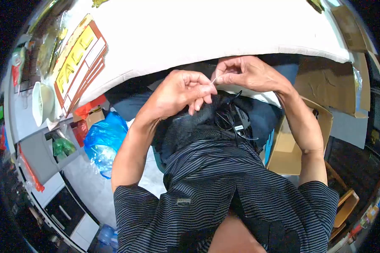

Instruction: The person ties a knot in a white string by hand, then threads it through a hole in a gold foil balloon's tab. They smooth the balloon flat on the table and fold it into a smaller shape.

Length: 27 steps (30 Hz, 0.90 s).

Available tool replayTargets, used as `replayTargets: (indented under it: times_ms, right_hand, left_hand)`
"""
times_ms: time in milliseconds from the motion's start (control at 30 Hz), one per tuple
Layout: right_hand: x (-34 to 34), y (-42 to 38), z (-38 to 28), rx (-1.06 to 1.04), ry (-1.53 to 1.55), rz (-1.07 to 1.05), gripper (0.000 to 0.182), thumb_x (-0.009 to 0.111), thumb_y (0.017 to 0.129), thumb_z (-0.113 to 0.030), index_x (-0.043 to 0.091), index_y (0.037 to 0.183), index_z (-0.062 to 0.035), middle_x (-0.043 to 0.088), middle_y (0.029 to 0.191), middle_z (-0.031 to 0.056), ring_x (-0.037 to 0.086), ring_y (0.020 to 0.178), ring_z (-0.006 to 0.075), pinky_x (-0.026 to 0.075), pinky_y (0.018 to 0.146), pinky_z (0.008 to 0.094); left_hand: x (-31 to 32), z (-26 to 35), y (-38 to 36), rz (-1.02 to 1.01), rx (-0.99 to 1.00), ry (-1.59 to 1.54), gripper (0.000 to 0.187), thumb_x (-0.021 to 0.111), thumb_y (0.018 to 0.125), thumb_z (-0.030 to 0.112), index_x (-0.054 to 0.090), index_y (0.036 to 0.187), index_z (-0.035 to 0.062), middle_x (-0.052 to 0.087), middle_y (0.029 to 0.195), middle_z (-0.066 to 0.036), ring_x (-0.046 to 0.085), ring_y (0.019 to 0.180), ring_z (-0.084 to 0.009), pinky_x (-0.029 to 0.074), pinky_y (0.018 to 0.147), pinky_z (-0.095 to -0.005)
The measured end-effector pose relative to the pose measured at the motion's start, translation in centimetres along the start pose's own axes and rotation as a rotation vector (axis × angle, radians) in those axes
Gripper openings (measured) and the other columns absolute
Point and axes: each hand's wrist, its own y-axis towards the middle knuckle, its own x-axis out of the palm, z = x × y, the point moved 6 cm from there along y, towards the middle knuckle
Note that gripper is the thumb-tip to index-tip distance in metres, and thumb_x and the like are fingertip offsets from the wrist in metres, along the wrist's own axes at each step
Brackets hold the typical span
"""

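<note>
Above my lap, at the near edge of the white table (223,29), both hands are brought together. My left hand (183,92) pinches a thin whitish strand (214,80) between thumb and forefinger. The same strand runs to my right hand (251,75), whose thumb and forefinger are pressed together at its other end. Its exact kind is too small to make out. Below the hands a black mesh cloth (188,126) lies over my lap. A dark device with a white label (242,124) and a looped black cable (226,120) rest beside it.
Several cards printed "FALL" (78,63) lie at the table's left end. A blue plastic bag (105,141) stands on the floor to the left. Cardboard boxes (287,152) stand at the right, near my right arm. A white bowl-like object (42,103) sits far left.
</note>
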Motion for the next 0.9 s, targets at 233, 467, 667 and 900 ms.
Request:
replayTargets:
  times_ms: [233, 467, 667, 900]
  right_hand:
    - [3.8, 0.1, -3.9, -0.289, 0.366, -0.169, 0.055, 0.066, 0.092, -0.005, 0.046, 0.142, 0.0028, 0.070, 0.105, 0.0079, 0.061, 0.093, 0.0114, 0.051, 0.081, 0.0284]
    - [5.0, -1.1, -6.6, -0.286, 0.551, -0.410, 0.020, 0.067, 0.095, -0.012, 0.068, 0.110, 0.0010, 0.070, 0.081, 0.0057, 0.064, 0.071, 0.0127, 0.050, 0.065, 0.0294]
    - [1.2, -3.6, -6.9, -0.302, -0.223, -0.136, 0.014, 0.077, 0.086, -0.014, 0.074, 0.090, -0.0011, 0.070, 0.075, 0.0099, 0.068, 0.069, 0.0230, 0.050, 0.068, 0.0365]
    - [1.0, -2.3, -7.7, -0.504, -0.117, 0.014, 0.011, 0.073, 0.089, -0.012, 0.072, 0.086, -0.0010, 0.071, 0.081, 0.0070, 0.067, 0.080, 0.0198, 0.049, 0.099, 0.0461]
  left_hand:
    - [0.3, 3.4, -1.7, 0.186, 0.165, -0.360, 0.023, 0.062, 0.101, 0.014, 0.064, 0.106, -0.0079, 0.070, 0.084, -0.013, 0.065, 0.062, -0.0124, 0.054, 0.053, -0.0240]
    - [1.8, 6.3, -4.4, 0.314, 0.211, -0.334, 0.022, 0.061, 0.101, 0.010, 0.055, 0.110, -0.0091, 0.069, 0.083, -0.015, 0.064, 0.059, -0.0142, 0.052, 0.052, -0.0240]
    - [1.1, 4.3, -5.5, 0.200, 0.040, 0.275, 0.020, 0.062, 0.094, 0.008, 0.071, 0.107, -0.0038, 0.071, 0.080, -0.008, 0.063, 0.064, -0.0099, 0.051, 0.059, -0.0273]
    - [1.8, 4.9, -4.4, -0.034, 0.053, -0.025, 0.015, 0.066, 0.095, 0.010, 0.073, 0.090, -0.0027, 0.073, 0.074, -0.010, 0.061, 0.053, -0.0087, 0.047, 0.046, -0.0223]
